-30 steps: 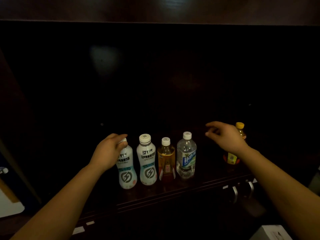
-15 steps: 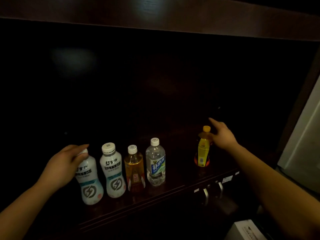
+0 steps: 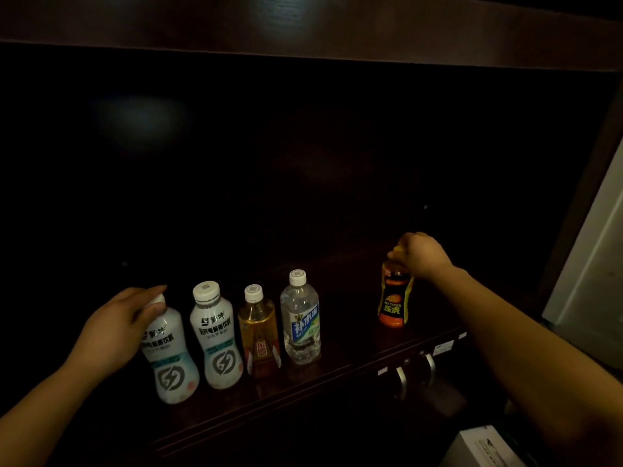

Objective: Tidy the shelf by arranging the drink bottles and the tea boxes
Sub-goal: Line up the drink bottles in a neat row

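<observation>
Five bottles (image 3: 299,318) along dark shelf (image 3: 337,369)

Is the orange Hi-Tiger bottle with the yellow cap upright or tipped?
Upright: the orange Hi-Tiger bottle stands on its base on the dark wooden shelf, with the right hand closed over its cap.

Shelf (image 3: 337,372): you see dark brown wood, almost black in the dim light
Leftmost white bottle (image 3: 170,362): your left hand (image 3: 118,326) covers its white cap; white body, pale teal band, grey lightning-bolt roundel
Second white bottle (image 3: 215,342): white cap; same white body, black lettering, teal band, grey bolt roundel
Tea bottle (image 3: 259,335): white cap; amber liquid; red-and-white label
Clear bottle (image 3: 301,326): white cap; you see a blue label with white characters and a green patch
Orange bottle (image 3: 393,299): under your right hand (image 3: 421,254); orange base, black label, yellow lettering, yellow side stripe
</observation>
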